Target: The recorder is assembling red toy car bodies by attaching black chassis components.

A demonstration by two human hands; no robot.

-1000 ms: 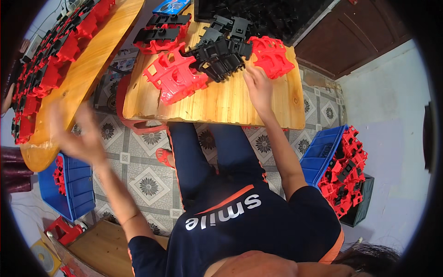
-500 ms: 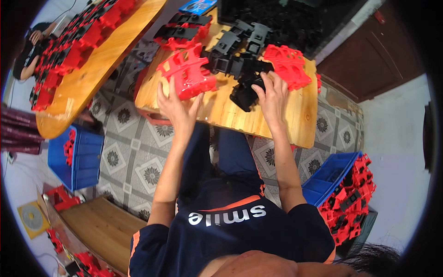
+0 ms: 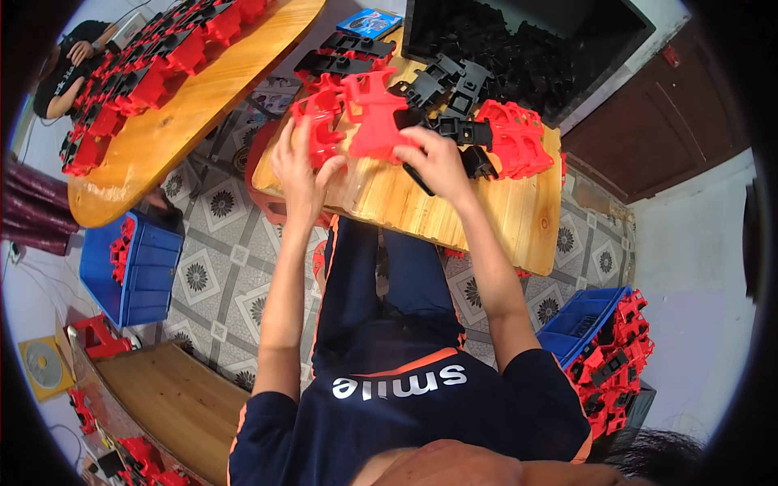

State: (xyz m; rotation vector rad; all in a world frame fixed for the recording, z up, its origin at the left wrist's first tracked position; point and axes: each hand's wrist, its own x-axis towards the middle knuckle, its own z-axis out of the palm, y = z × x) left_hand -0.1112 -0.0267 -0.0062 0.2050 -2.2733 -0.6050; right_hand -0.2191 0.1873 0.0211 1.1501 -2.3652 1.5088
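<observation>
Two red openwork plastic frames stand side by side over the left half of the wooden table. My left hand [image 3: 301,174] is at the lower edge of the left red frame [image 3: 322,117], its fingers spread and thumb apart. My right hand [image 3: 438,166] is closed, fingertips on the lower right edge of the other red frame [image 3: 374,117], which is slightly blurred. Black plastic brackets [image 3: 462,85] lie just beyond the right hand. A dark piece [image 3: 418,180] shows partly beneath that hand. Another black bracket [image 3: 478,162] is right of it.
More red frames [image 3: 519,138] sit at the table's right; black-topped ones [image 3: 348,53] lie at its far left. A large dark bin [image 3: 551,49] of black parts stands behind. Another table [image 3: 121,194] bears rows of assembled parts, with a person beside it. Blue crates [image 3: 146,275] flank me.
My right hand has moved left from the black brackets to a red frame. The red frames at the left now stand apart. The view has shifted slightly.
</observation>
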